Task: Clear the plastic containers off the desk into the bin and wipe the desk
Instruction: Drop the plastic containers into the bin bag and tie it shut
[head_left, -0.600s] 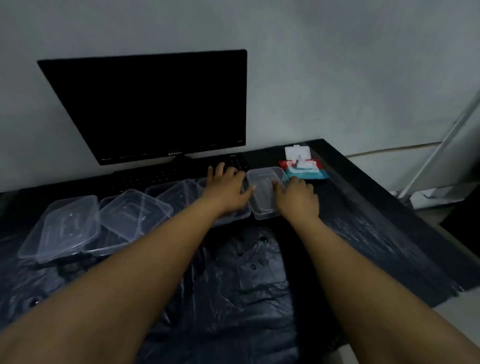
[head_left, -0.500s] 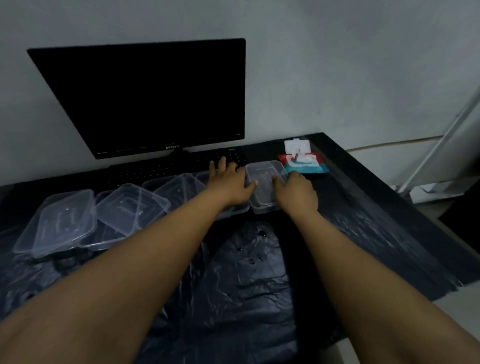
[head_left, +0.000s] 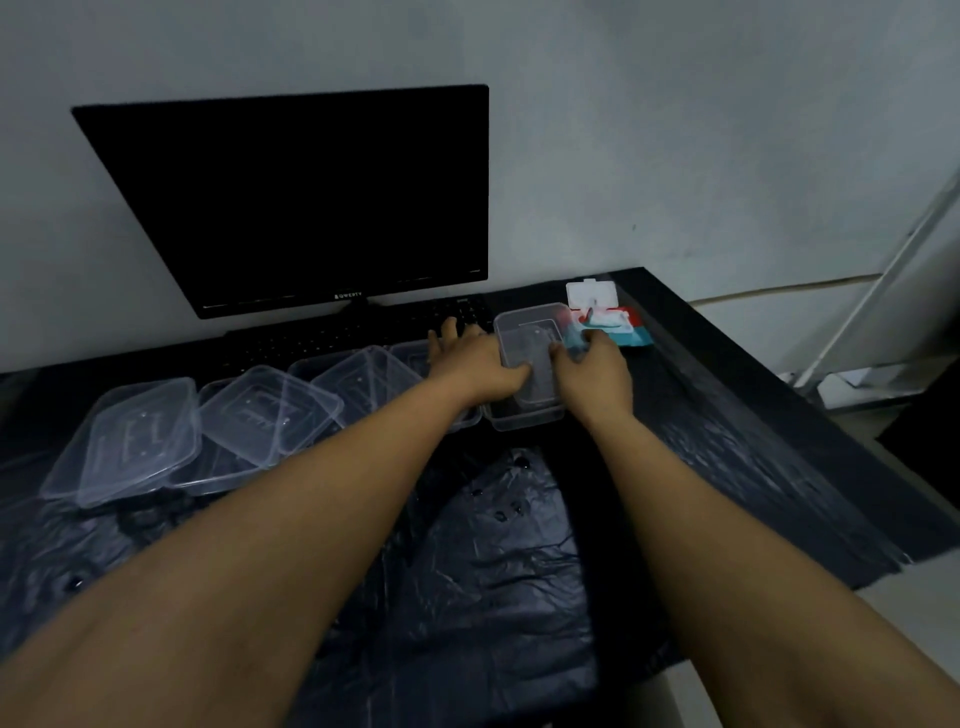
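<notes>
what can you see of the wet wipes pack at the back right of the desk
The wet wipes pack is a flat soft packet in red and teal, lying near the desk's back right corner. Its white flip lid stands open, with a white wipe showing at the opening. A tilted clear container held by the right hand covers its left edge; contact cannot be told.

Dim, bluish indoor light, deep shadows across the frame, soft overall focus, wide-angle bowing at edges.
</notes>
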